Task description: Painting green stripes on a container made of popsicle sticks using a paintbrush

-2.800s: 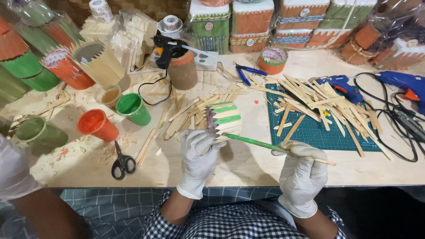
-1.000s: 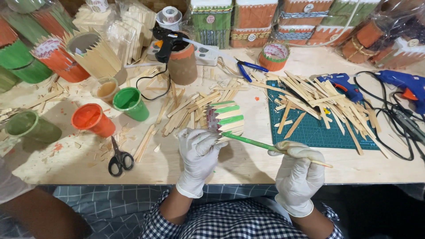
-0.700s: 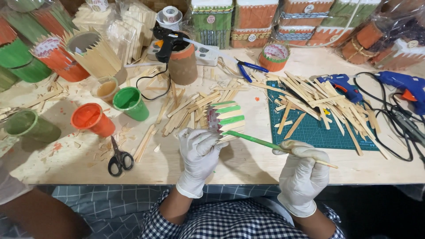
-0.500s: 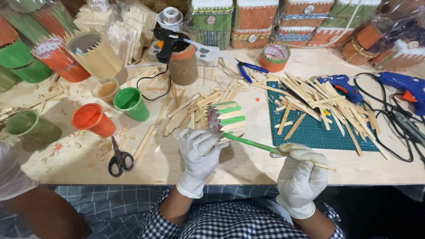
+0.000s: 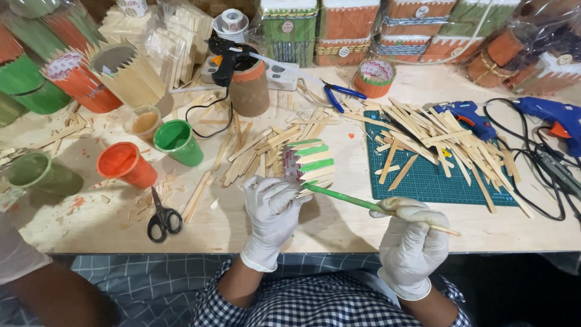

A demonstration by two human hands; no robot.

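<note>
white gloves are covering both hands. the left hand (image 5: 273, 209), just left of the frame's centre, is closing around the near side of a small pot clad in wooden sticks (image 5: 310, 166), tilting it so the stick wall is facing the brush; some sticks are already showing green, others bare wood. the right hand (image 5: 413, 235), lower right of centre, is pinching a thin paintbrush (image 5: 357, 202) like a pen, its green-stained shaft slanting up and left so the tip is meeting the pot near the left fingers. holding the pot off the surface (image 5: 339, 218) seems to be letting it turn freely under the brush.

further out, a green paint cup (image 5: 177, 142) and an orange paint cup (image 5: 126, 164) are standing to the left, within reach for reloading, with black scissors (image 5: 163, 218) lying below them. loose wooden sticks are spreading over a green cutting mat (image 5: 423, 178) to the right. a black glue gun (image 5: 227, 59) is resting on a brown cylinder (image 5: 249, 91) at upper centre, and two blue glue guns (image 5: 560, 118) are lying at the right edge. another person's arm (image 5: 48, 290) is showing at the lower left corner.
</note>
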